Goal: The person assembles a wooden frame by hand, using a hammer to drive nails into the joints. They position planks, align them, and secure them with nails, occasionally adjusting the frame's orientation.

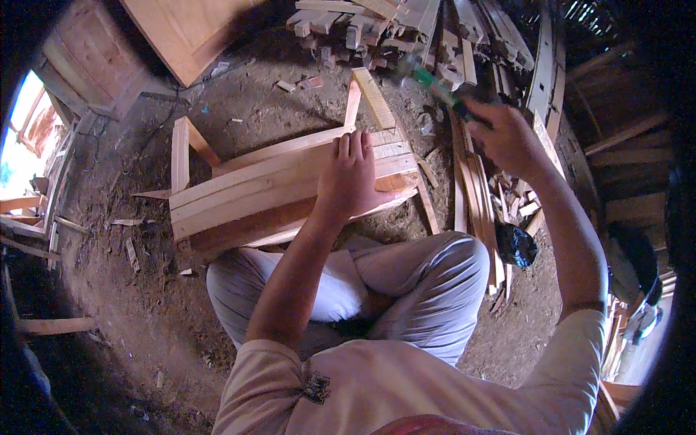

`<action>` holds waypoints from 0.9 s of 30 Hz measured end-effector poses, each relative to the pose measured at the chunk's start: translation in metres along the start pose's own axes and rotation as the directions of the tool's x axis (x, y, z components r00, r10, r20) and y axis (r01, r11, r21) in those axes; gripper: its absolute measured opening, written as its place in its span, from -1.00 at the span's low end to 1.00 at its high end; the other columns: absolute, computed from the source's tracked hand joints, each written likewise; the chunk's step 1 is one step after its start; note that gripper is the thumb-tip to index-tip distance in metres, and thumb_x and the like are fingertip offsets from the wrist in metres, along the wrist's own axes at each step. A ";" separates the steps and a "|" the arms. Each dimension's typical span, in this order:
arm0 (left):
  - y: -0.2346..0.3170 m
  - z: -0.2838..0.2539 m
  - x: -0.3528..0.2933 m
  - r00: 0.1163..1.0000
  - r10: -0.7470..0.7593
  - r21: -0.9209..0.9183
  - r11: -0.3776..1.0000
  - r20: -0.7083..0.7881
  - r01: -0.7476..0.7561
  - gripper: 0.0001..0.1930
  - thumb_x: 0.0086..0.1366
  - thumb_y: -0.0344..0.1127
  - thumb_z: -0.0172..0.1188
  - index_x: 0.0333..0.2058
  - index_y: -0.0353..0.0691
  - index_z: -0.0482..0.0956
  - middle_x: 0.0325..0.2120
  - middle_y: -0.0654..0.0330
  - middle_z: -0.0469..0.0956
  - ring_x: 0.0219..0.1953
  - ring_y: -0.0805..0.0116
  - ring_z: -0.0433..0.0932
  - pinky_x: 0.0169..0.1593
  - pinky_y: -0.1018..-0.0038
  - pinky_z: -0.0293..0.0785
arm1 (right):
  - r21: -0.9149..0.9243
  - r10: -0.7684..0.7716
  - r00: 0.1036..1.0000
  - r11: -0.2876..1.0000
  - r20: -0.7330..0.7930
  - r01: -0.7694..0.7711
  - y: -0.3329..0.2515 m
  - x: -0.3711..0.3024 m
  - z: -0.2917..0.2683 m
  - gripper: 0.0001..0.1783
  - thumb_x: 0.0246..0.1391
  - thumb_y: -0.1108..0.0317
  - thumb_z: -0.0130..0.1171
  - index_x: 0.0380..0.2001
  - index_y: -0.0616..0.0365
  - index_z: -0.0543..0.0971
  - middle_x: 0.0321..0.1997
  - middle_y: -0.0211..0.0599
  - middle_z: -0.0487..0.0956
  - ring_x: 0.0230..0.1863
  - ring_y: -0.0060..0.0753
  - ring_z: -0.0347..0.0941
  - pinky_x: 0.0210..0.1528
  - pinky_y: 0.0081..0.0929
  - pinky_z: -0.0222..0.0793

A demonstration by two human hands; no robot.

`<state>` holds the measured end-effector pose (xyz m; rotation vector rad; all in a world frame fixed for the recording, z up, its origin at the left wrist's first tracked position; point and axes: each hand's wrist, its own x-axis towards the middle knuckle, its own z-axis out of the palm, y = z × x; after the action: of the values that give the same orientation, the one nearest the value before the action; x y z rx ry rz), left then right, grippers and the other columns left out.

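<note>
A low, bench-like piece of pale wood lies across the dirt floor just past my crossed legs, its short legs pointing away from me. On its boards, toward the right end, my left hand presses flat with the fingers stretched out. Raised to the right of it, my right hand is closed around the grip of a hammer with a green and black handle. The hammer's head is smeared by motion and hard to make out. It is apart from the bench.
Stacked wood offcuts fill the far side. Long wooden strips lie to my right, beside a crumpled black plastic bag. A wooden panel stands at the far left. Wood scraps dot the floor.
</note>
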<state>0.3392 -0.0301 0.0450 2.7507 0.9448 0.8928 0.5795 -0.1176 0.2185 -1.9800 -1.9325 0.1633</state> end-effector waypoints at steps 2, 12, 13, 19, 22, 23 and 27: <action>0.000 0.000 0.000 1.000 -0.007 -0.007 1.000 0.020 0.007 0.24 -0.17 0.41 0.45 0.18 -0.63 0.25 0.09 -0.22 0.34 0.14 -0.16 0.36 0.27 0.08 0.31 | 0.052 0.167 0.986 0.985 -0.013 -0.166 -0.020 0.000 -0.007 -0.46 0.25 0.39 0.14 0.29 0.15 0.44 -0.36 0.00 0.63 -0.38 -0.46 0.48 -0.22 -0.34 0.44; -0.001 -0.003 0.003 0.997 -0.014 -0.031 0.999 0.076 0.016 0.26 -0.16 0.41 0.45 0.20 -0.62 0.20 0.11 -0.23 0.31 0.16 -0.20 0.31 0.30 0.02 0.25 | 0.050 0.280 0.960 0.958 0.034 -0.281 -0.022 -0.003 -0.008 -0.46 0.22 0.39 0.14 0.28 0.19 0.44 -0.23 0.16 0.64 -0.26 -0.25 0.59 -0.06 -0.25 0.46; -0.002 -0.001 0.002 0.997 -0.016 -0.027 0.999 0.081 0.018 0.26 -0.16 0.41 0.46 0.20 -0.62 0.20 0.12 -0.23 0.31 0.17 -0.20 0.31 0.29 0.02 0.26 | 0.063 0.258 0.965 0.963 0.054 -0.261 -0.019 -0.004 -0.006 -0.49 0.22 0.39 0.14 0.25 0.21 0.46 -0.21 0.21 0.63 -0.24 -0.19 0.61 -0.06 -0.22 0.46; 0.001 0.000 0.002 0.997 -0.010 -0.029 1.000 0.076 0.012 0.25 -0.15 0.39 0.46 0.21 -0.62 0.19 0.13 -0.24 0.30 0.17 -0.20 0.31 0.29 0.02 0.26 | -0.052 0.064 0.992 0.997 0.108 -0.059 -0.009 -0.013 -0.004 -0.60 0.24 0.40 0.10 0.13 0.27 0.54 -0.23 0.25 0.63 -0.18 0.05 0.66 -0.08 -0.14 0.49; -0.005 0.002 0.000 0.999 -0.010 -0.037 0.999 0.048 0.012 0.25 -0.15 0.38 0.46 0.21 -0.62 0.19 0.13 -0.23 0.30 0.17 -0.20 0.31 0.29 0.01 0.25 | -0.001 0.191 0.982 0.982 0.015 -0.191 -0.042 -0.008 -0.010 -0.59 0.24 0.40 0.11 0.13 0.27 0.54 -0.20 0.24 0.64 -0.14 0.06 0.66 -0.01 -0.14 0.49; -0.005 0.001 -0.001 0.998 -0.015 -0.039 0.999 0.059 0.017 0.25 -0.15 0.38 0.46 0.22 -0.61 0.19 0.13 -0.23 0.30 0.17 -0.20 0.31 0.29 0.01 0.25 | 0.036 0.213 0.977 0.977 -0.030 -0.212 -0.045 -0.007 -0.008 -0.59 0.24 0.40 0.11 0.13 0.27 0.54 -0.19 0.24 0.65 -0.13 0.05 0.65 0.00 -0.14 0.48; 0.005 0.003 0.006 0.995 -0.014 -0.049 0.999 0.098 0.019 0.25 -0.15 0.38 0.47 0.22 -0.61 0.19 0.13 -0.24 0.30 0.18 -0.21 0.31 0.29 0.00 0.26 | -0.233 -0.427 0.904 0.878 0.013 0.418 0.039 -0.015 0.026 -0.53 0.26 0.39 0.11 0.21 0.28 0.47 -0.27 0.13 0.67 -0.30 -0.15 0.64 -0.19 -0.23 0.48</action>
<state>0.3471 -0.0304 0.0473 2.7129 0.9146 0.7607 0.6067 -0.1275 0.1792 -1.6150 -2.3930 -0.2250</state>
